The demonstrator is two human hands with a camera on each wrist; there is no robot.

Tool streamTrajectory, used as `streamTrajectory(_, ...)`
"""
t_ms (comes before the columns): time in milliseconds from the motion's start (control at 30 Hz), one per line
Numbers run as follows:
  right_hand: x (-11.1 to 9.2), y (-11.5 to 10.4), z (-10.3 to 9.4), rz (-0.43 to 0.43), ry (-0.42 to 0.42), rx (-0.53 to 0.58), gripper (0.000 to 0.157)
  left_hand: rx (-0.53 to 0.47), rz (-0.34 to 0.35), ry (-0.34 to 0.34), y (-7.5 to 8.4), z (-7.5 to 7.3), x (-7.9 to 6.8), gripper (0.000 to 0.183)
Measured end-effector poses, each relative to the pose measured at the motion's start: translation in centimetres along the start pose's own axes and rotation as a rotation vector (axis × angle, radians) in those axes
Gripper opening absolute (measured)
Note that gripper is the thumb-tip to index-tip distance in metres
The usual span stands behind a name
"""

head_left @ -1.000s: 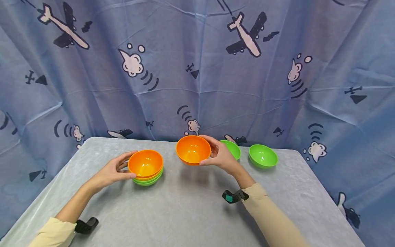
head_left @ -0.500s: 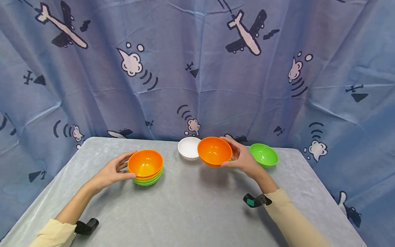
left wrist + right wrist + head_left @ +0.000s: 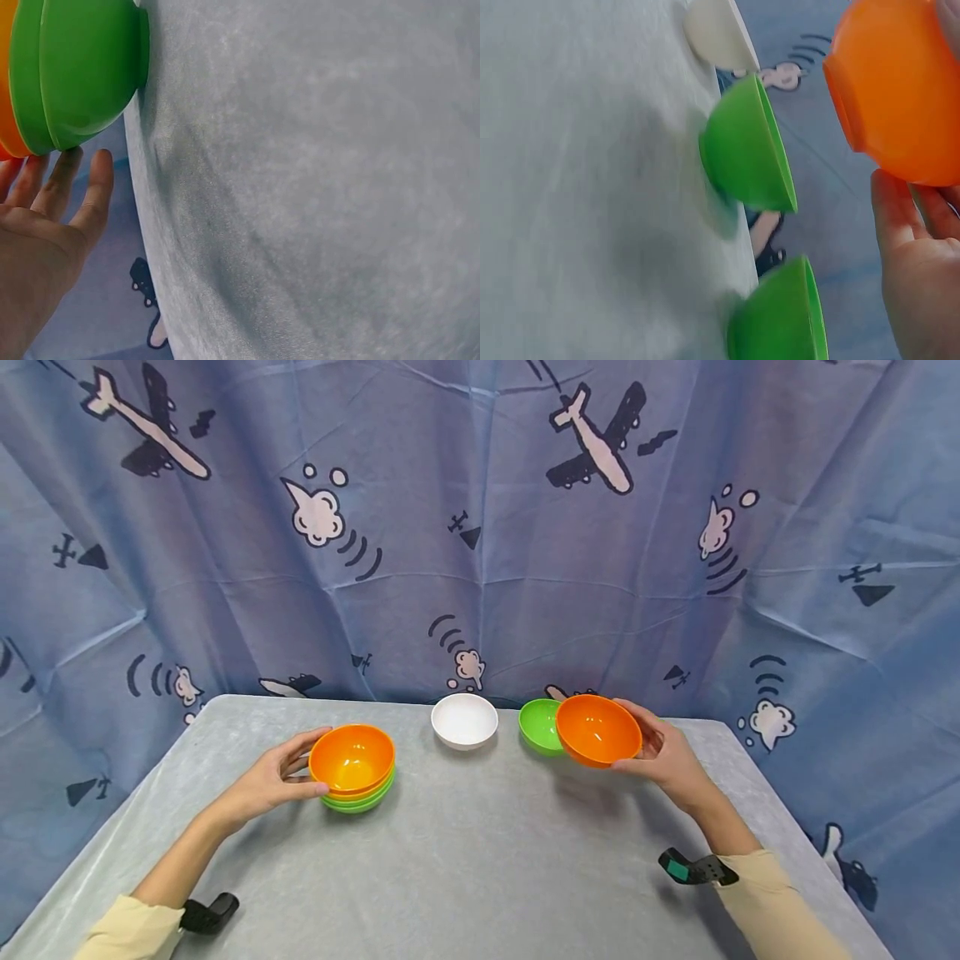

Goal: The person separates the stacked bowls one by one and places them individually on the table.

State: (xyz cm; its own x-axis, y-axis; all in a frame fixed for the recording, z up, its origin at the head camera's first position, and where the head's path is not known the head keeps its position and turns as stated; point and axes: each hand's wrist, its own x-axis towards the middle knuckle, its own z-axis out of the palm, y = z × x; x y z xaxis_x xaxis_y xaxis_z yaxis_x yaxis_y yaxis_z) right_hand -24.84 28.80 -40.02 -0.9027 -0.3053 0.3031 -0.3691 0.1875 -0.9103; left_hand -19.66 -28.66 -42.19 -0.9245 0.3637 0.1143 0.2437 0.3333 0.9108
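My left hand (image 3: 270, 781) is around the left side of a bowl stack (image 3: 352, 768), thumb near the front and fingers behind. Orange bowls top the stack, with green bowls (image 3: 86, 71) beneath. On the right, my right hand (image 3: 671, 760) pinches an orange bowl (image 3: 597, 731) by its right side. That bowl is held above the table, its base (image 3: 845, 105) off the cloth in the right wrist view. It partly covers a green bowl (image 3: 537, 727) at the back. Another green bowl (image 3: 776, 319) shows in the right wrist view, but is hidden in the head view.
A white bowl (image 3: 464, 722) stands upright near the table's back edge, left of the green one. Grey cloth covers the table (image 3: 465, 860). Right behind it hangs a blue curtain (image 3: 420, 527) printed with planes.
My right hand has carried the orange bowl to the right, uncovering the white bowl and the nearer green one and covering the rightmost green bowl. The left hand and stack have stayed put.
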Motion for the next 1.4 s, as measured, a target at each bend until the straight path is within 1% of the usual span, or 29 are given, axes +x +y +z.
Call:
streamTrajectory(67,-0.5,0.1,-0.9,-0.001,0.037,-0.030,0.074,-0.001,-0.002,-0.001,0.0,0.0,0.0,0.077)
streamTrajectory(200,-1.5,0.2,-2.5,-0.005,0.099,-0.032,0.070,-0.002,-0.006,-0.001,0.0,0.0,0.0,0.077)
streamTrajectory(400,-3.0,0.6,-5.4,-0.018,0.161,0.074,0.070,-0.004,-0.004,-0.003,0.2,-0.1,0.0,0.076)
streamTrajectory(533,-4.1,1.3,-7.0,-0.005,0.221,0.083,0.072,-0.002,0.002,-0.002,0.2,-0.1,0.1,0.076)
streamTrajectory(667,-5.2,1.9,-8.5,0.052,0.270,0.023,0.073,-0.004,0.008,-0.002,0.1,-0.1,0.1,0.076)
streamTrajectory(833,-6.2,2.5,-10.1,0.109,0.328,-0.084,0.077,-0.009,0.009,-0.007,-0.1,-0.1,0.1,0.077)
streamTrajectory(900,-6.5,2.9,-10.7,0.125,0.344,-0.085,0.079,-0.006,0.006,-0.005,-0.2,-0.1,0.1,0.077)
streamTrajectory(1033,-7.1,3.9,-11.7,0.168,0.378,-0.042,0.080,-0.001,0.002,-0.002,0.0,-0.1,0.0,0.077)
streamTrajectory(1100,-7.3,4.4,-12.1,0.208,0.396,-0.069,0.080,0.003,-0.001,-0.003,0.1,-0.1,0.0,0.077)
streamTrajectory(1267,-7.4,5.3,-12.9,0.354,0.430,-0.279,0.086,0.006,-0.005,-0.007,0.1,-0.1,0.0,0.076)
streamTrajectory(1333,-7.3,5.6,-13.1,0.412,0.433,-0.340,0.092,0.006,-0.005,-0.006,0.1,-0.1,0.0,0.076)
streamTrajectory(1400,-7.2,5.8,-13.1,0.452,0.428,-0.356,0.097,0.003,-0.004,-0.006,0.1,-0.1,0.0,0.076)
